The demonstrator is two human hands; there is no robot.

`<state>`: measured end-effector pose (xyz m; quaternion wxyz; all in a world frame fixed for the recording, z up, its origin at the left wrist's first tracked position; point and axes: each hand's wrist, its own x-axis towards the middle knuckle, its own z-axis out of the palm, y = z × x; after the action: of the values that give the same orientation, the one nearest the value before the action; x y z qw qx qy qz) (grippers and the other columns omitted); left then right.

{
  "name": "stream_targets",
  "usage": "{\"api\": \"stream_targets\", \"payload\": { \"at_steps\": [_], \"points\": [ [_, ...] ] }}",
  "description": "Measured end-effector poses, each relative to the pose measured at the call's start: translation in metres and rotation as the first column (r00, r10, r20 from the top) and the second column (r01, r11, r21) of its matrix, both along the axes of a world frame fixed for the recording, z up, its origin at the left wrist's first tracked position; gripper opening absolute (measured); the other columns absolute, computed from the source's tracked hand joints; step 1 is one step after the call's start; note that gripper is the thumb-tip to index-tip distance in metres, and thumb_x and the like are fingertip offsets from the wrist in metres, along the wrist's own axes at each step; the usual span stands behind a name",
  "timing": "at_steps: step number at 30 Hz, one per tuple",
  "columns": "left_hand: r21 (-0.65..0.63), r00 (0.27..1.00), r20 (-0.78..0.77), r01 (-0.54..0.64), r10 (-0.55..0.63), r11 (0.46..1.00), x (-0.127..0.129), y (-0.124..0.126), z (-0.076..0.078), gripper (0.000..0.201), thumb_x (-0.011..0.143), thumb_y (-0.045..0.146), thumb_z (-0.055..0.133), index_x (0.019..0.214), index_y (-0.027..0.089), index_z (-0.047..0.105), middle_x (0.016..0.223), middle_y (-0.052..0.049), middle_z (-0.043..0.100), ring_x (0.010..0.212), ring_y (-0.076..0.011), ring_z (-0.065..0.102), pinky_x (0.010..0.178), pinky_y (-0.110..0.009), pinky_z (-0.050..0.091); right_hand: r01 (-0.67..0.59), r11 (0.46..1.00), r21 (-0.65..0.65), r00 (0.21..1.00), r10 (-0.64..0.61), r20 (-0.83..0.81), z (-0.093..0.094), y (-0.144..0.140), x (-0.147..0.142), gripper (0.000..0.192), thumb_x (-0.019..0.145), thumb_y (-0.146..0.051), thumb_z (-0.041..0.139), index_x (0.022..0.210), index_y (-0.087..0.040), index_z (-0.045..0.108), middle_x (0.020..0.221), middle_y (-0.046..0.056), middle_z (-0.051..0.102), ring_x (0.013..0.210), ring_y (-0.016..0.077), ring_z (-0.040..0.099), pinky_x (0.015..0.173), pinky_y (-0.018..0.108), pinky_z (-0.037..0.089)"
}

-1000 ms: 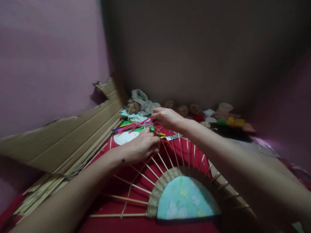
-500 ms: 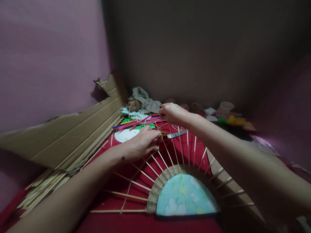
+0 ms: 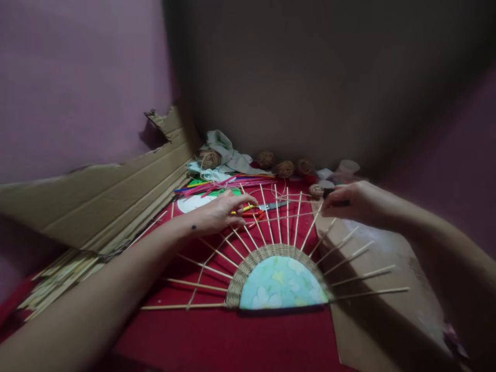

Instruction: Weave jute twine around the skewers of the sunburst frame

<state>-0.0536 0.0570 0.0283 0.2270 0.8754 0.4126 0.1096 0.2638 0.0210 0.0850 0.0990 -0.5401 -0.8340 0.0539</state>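
A half-round fan frame lies flat, its centre covered in light blue floral fabric point(image 3: 282, 284). A woven twine band point(image 3: 271, 251) edges the fabric, and thin sticks point(image 3: 278, 222) radiate from it. My left hand point(image 3: 227, 211) is over the stick ends at the upper left, its lower fingers closed at the twine while the index finger reaches outward. From there the twine point(image 3: 289, 217) runs across several sticks to my right hand point(image 3: 349, 201), which pinches it above the right side. Another twine row crosses the left sticks. Scissors point(image 3: 275, 205) lie behind the sticks, their handles partly hidden.
Cardboard point(image 3: 116, 201) leans at the left wall above a bundle of loose sticks point(image 3: 62, 284). Several twine balls point(image 3: 285, 169), grey-green cloth point(image 3: 225, 150) and coloured strips point(image 3: 217, 186) lie at the back. Red cloth point(image 3: 232, 341) covers the surface, beside a brown board point(image 3: 360, 320) at right.
My right hand has moved right and slightly down, drawing the twine out across the sticks. The left hand has shifted slightly in view. The fan appears higher as the view has tilted.
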Motion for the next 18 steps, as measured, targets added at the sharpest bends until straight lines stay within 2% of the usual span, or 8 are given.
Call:
{"api": "stream_targets", "payload": {
  "at_steps": [2, 5, 7, 9, 11, 14, 16, 18],
  "points": [
    [0.003, 0.999, -0.014, 0.034, -0.034, 0.999, 0.003, -0.001, 0.0, 0.043, 0.085, 0.032, 0.055, 0.127, 0.031, 0.05, 0.09, -0.004, 0.048, 0.085, -0.0195, 0.045, 0.079, -0.035, 0.039, 0.052, 0.999, 0.016, 0.997, -0.053, 0.061, -0.004, 0.005, 0.009, 0.01, 0.073, -0.027, 0.064, 0.067, -0.024, 0.071, 0.06, -0.002, 0.063, 0.052, 0.0114, 0.053, 0.052, 0.025, 0.037],
    [0.033, 0.988, -0.075, 0.136, -0.133, 0.99, 0.005, -0.001, -0.001, 0.033, 0.086, 0.027, 0.052, 0.117, 0.031, 0.06, 0.085, -0.004, 0.053, 0.088, -0.021, 0.042, 0.08, -0.035, 0.035, 0.056, 0.982, 0.181, 0.988, -0.081, 0.134, -0.009, 0.017, 0.005, 0.013, 0.074, -0.021, 0.061, 0.064, -0.021, 0.068, 0.061, 0.0, 0.063, 0.056, 0.0127, 0.053, 0.055, 0.025, 0.035],
    [0.047, 0.978, -0.097, 0.188, -0.183, 0.981, 0.006, 0.0, -0.002, 0.028, 0.085, 0.024, 0.051, 0.108, 0.031, 0.066, 0.082, -0.005, 0.053, 0.086, -0.0208, 0.04, 0.079, -0.035, 0.033, 0.066, 0.957, 0.281, 0.99, -0.098, 0.101, -0.011, 0.03, -0.008, 0.016, 0.077, -0.019, 0.057, 0.064, -0.02, 0.066, 0.066, 0.002, 0.065, 0.06, 0.0133, 0.054, 0.058, 0.025, 0.035],
    [0.045, 0.976, -0.089, 0.206, -0.201, 0.978, 0.007, 0.0, -0.003, 0.028, 0.084, 0.023, 0.051, 0.104, 0.032, 0.068, 0.08, -0.005, 0.053, 0.085, -0.0207, 0.04, 0.077, -0.035, 0.033, 0.132, 0.935, 0.331, 0.991, -0.137, -0.008, -0.013, 0.046, -0.023, 0.017, 0.079, -0.017, 0.054, 0.068, -0.019, 0.066, 0.069, 0.003, 0.065, 0.063, 0.0137, 0.055, 0.06, 0.025, 0.036],
    [0.036, 0.977, -0.079, 0.203, -0.2, 0.978, 0.008, -0.001, -0.003, 0.029, 0.083, 0.021, 0.051, 0.103, 0.032, 0.069, 0.079, -0.005, 0.053, 0.086, -0.0213, 0.04, 0.077, -0.035, 0.033, 0.205, 0.926, 0.319, 0.97, -0.148, -0.192, -0.015, 0.065, -0.036, 0.016, 0.08, -0.019, 0.052, 0.074, -0.018, 0.067, 0.068, 0.003, 0.065, 0.063, 0.0138, 0.055, 0.06, 0.024, 0.036],
    [0.018, 0.979, -0.083, 0.19, -0.188, 0.982, 0.009, -0.002, -0.002, 0.03, 0.081, 0.017, 0.053, 0.101, 0.033, 0.069, 0.08, -0.004, 0.055, 0.087, -0.0217, 0.04, 0.08, -0.036, 0.032, 0.324, 0.912, 0.253, 0.865, -0.177, -0.47, -0.015, 0.092, -0.05, 0.021, 0.084, -0.029, 0.051, 0.08, -0.015, 0.066, 0.067, 0.003, 0.064, 0.061, 0.014, 0.054, 0.057, 0.024, 0.037],
    [0.019, 0.978, -0.085, 0.191, -0.188, 0.981, 0.008, -0.002, -0.002, 0.03, 0.082, 0.016, 0.053, 0.101, 0.033, 0.068, 0.082, -0.004, 0.055, 0.088, -0.0216, 0.04, 0.081, -0.036, 0.031, 0.384, 0.883, 0.27, 0.825, -0.197, -0.53, -0.012, 0.1, -0.052, 0.023, 0.084, -0.031, 0.052, 0.085, -0.014, 0.066, 0.073, 0.005, 0.065, 0.066, 0.0149, 0.055, 0.061, 0.025, 0.04],
    [0.019, 0.978, -0.09, 0.192, -0.189, 0.981, 0.007, -0.002, -0.003, 0.031, 0.082, 0.017, 0.052, 0.103, 0.033, 0.068, 0.082, -0.004, 0.055, 0.088, -0.0217, 0.041, 0.081, -0.035, 0.031, 0.392, 0.84, 0.375, 0.858, -0.187, -0.478, -0.007, 0.098, -0.047, 0.019, 0.082, -0.027, 0.055, 0.086, -0.013, 0.067, 0.086, 0.009, 0.067, 0.078, 0.0174, 0.058, 0.07, 0.027, 0.042]
  ]
}}
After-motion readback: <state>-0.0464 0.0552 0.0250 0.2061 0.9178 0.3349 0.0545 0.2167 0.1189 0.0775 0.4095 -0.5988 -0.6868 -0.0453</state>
